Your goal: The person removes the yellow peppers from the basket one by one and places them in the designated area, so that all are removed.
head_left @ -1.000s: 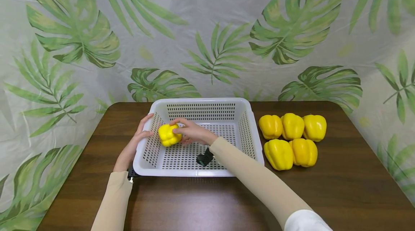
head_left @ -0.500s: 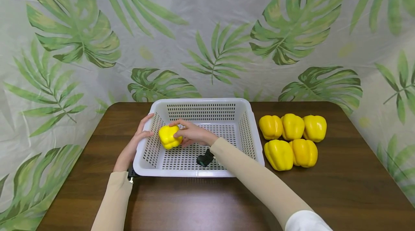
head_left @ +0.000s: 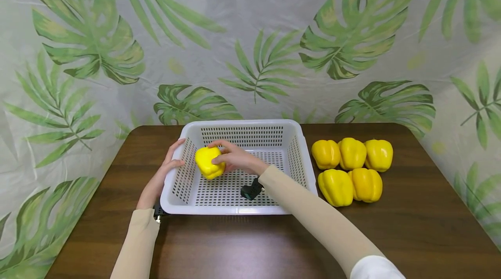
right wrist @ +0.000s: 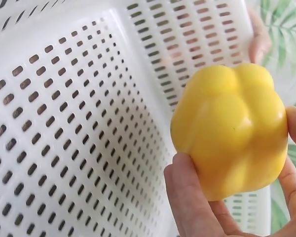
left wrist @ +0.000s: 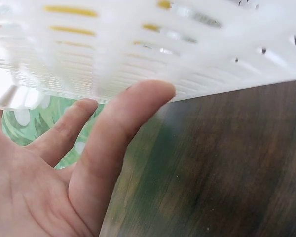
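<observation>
In the head view my right hand (head_left: 236, 158) grips a yellow bell pepper (head_left: 208, 164) inside the left part of a white plastic basket (head_left: 238, 210). The right wrist view has the pepper (right wrist: 232, 128) tilted between thumb and fingers, its lobed end toward the camera. My left hand (head_left: 158, 179) touches the basket's left side from outside. Its thumb and fingers look fairly straight in the left wrist view, where the thumb (left wrist: 121, 128) meets the slotted wall (left wrist: 108, 54); yellow shows through some slots.
Several yellow bell peppers (head_left: 352, 154) lie in two rows on the brown table (head_left: 219, 244), right of the basket. A leaf-printed cloth (head_left: 258, 44) hangs behind the table. A black wrist camera (head_left: 251, 188) sits under the right wrist, over the basket floor.
My right hand and the pepper in it have shifted slightly right, and the pepper has turned in the fingers. The left hand stays at the basket's side.
</observation>
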Available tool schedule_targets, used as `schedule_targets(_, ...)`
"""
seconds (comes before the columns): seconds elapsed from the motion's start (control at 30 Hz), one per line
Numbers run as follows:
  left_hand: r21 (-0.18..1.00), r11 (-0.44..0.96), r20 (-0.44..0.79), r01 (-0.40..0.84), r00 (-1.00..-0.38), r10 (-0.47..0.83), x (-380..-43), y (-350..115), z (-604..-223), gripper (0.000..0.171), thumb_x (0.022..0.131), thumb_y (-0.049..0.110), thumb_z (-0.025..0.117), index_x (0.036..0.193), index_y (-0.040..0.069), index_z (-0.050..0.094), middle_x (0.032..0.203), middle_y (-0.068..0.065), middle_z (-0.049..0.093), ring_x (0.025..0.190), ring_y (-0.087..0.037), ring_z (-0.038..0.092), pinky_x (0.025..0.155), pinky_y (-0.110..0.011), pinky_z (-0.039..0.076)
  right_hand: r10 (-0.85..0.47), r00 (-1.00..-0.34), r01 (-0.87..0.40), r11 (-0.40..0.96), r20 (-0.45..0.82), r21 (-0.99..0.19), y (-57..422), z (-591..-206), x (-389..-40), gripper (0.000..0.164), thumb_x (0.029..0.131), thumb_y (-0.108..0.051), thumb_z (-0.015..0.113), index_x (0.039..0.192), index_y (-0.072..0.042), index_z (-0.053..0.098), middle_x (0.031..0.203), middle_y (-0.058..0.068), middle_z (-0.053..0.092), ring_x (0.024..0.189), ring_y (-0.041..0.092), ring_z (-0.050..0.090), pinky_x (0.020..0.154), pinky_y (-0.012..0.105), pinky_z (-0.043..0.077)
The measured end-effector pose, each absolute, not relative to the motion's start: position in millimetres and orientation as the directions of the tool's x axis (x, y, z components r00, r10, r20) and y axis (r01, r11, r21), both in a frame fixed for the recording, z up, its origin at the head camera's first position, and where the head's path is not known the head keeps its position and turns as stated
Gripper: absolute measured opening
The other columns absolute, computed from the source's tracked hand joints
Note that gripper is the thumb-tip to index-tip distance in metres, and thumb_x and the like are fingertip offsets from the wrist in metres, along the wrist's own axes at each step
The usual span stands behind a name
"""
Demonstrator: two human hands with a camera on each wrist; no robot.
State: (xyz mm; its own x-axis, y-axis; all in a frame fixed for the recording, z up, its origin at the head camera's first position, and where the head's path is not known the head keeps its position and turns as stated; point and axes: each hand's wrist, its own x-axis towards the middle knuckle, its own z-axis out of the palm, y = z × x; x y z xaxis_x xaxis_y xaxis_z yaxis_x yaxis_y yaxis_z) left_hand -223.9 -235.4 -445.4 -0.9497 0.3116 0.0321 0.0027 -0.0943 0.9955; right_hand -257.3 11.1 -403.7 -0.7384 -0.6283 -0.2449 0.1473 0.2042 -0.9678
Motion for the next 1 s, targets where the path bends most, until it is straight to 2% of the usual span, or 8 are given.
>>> schedule_targets(0.17, 0.995, -0.102, 0.038, 0.007, -0.954, 0.299, -224.7, -235.7, -446.2, 0.067, 0.091, 0.004, 0.034, 0.148, 0.036, 0.023, 0.154, -0.021, 0.004, 0.131, -0.047, 0.021, 0.092, -0.051, 0.038, -0.623, -0.750, 0.136, 0.185, -0.224, -0.973, 24.5, -396.0, -255.6, 0.050, 0.089, -0.009, 0.060, 0.137, -0.017, 0.047, 0.137, 0.018, 0.038, 0.106, 0.029, 0.054, 0.082, 0.040, 0.051)
schedule_targets(0.27, 0.995, -0.103, 0.046, 0.016, -0.954, 0.297, -225.3, -235.6, -446.8, 0.068, 0.090, 0.003, 0.035, 0.148, 0.037, 0.024, 0.153, -0.022, 0.004, 0.131, -0.048, 0.019, 0.094, -0.050, 0.036, -0.621, -0.757, 0.128, 0.167, -0.205, -0.978, 31.8, -391.6, -253.8, 0.051, 0.089, -0.008, 0.061, 0.137, -0.016, 0.047, 0.138, 0.018, 0.036, 0.108, 0.030, 0.054, 0.082, 0.040, 0.051)
schedule_targets(0.57, 0.987, -0.155, 0.086, 0.037, -0.943, 0.320, -225.2, -234.2, -447.8, 0.068, 0.090, 0.000, 0.033, 0.147, 0.035, 0.024, 0.153, -0.022, 0.002, 0.131, -0.048, 0.016, 0.090, -0.036, 0.041, -0.609, -0.773, 0.119, 0.136, -0.178, -0.984, 50.3, -384.3, -250.1, 0.052, 0.087, -0.006, 0.062, 0.136, -0.014, 0.047, 0.141, 0.018, 0.032, 0.107, 0.030, 0.055, 0.086, 0.043, 0.049)
schedule_targets(0.83, 0.986, -0.158, 0.103, 0.054, -0.942, 0.318, -224.4, -233.8, -447.1, 0.069, 0.089, -0.001, 0.032, 0.145, 0.038, 0.027, 0.152, -0.024, 0.002, 0.130, -0.049, 0.017, 0.088, -0.034, 0.043, -0.591, -0.790, 0.092, 0.149, -0.163, -0.985, 66.0, -378.5, -244.5, 0.053, 0.086, -0.007, 0.063, 0.136, -0.014, 0.046, 0.141, 0.019, 0.032, 0.106, 0.030, 0.055, 0.085, 0.042, 0.050)
schedule_targets(1.0, 0.990, -0.138, 0.083, 0.039, -0.941, 0.329, -223.1, -234.2, -445.8, 0.068, 0.090, 0.002, 0.032, 0.147, 0.037, 0.024, 0.153, -0.021, 0.001, 0.131, -0.048, 0.016, 0.089, -0.037, 0.041, -0.576, -0.804, 0.083, 0.143, -0.151, -0.986, 77.7, -375.3, -242.0, 0.054, 0.085, -0.006, 0.063, 0.135, -0.014, 0.046, 0.139, 0.019, 0.033, 0.106, 0.031, 0.054, 0.085, 0.043, 0.050)
